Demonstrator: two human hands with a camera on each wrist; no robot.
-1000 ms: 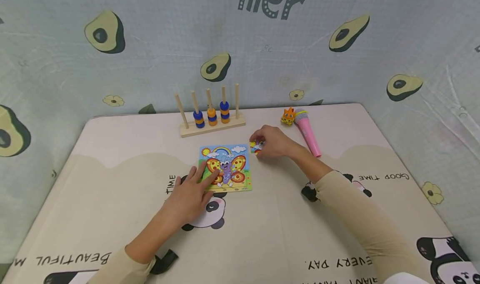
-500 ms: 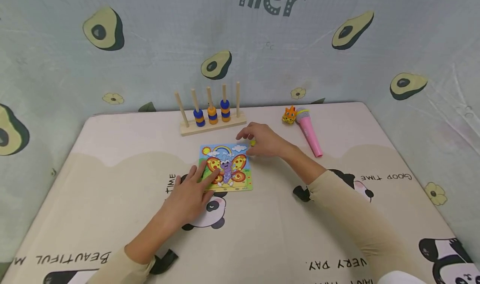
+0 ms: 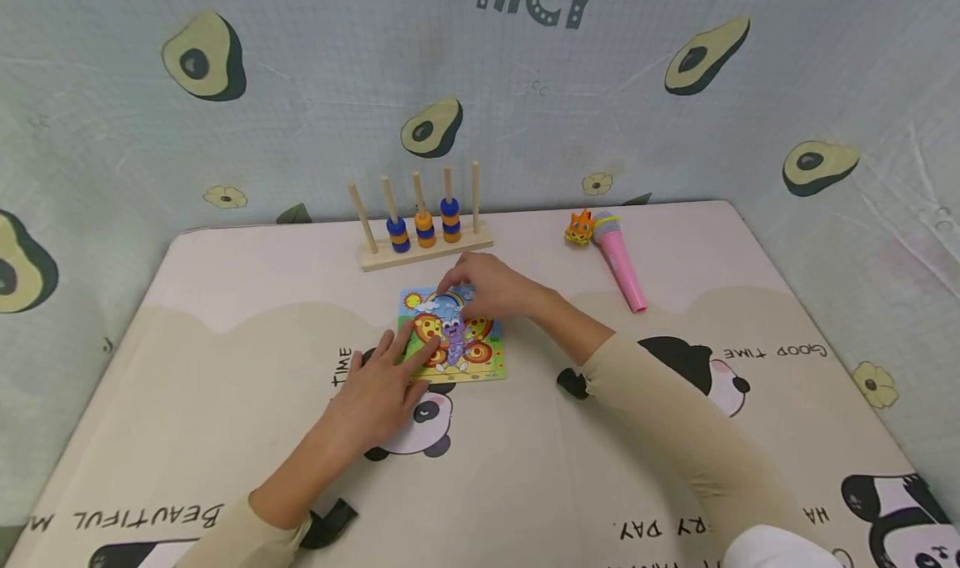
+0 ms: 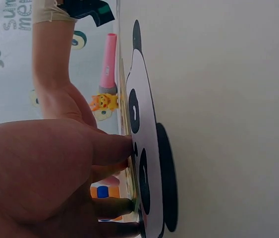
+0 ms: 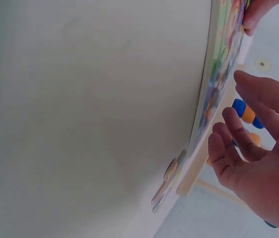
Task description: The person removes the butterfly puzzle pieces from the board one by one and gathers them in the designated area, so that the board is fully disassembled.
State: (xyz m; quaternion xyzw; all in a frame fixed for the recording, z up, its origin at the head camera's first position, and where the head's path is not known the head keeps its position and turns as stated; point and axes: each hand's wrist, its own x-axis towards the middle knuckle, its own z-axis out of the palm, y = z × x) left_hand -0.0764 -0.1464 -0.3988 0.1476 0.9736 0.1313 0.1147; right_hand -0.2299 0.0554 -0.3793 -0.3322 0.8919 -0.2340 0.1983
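A square butterfly puzzle [image 3: 453,355] lies on the table, printed with a sun, a rainbow and clouds. My left hand [image 3: 375,397] rests on its left side, fingers spread and straight. Over the puzzle's upper right part hovers my right hand [image 3: 498,287], which hides that corner in the head view. In the right wrist view the right hand [image 5: 260,148] has loosely bent, separated fingers with nothing visible between them, close to the puzzle [image 5: 216,79]. Small coloured flat pieces [image 5: 169,178] lie on the table beyond the puzzle's edge there.
Behind the puzzle stands a wooden peg rack [image 3: 427,253] with blue and orange rings on several pegs. An orange toy figure [image 3: 579,228] and a pink toy microphone [image 3: 620,268] lie at the back right. A printed cloth [image 3: 315,134] hangs behind the table.
My right hand has moved left, from a small coloured piece beside the puzzle to above the puzzle's top right part. The left hand has stayed in place.
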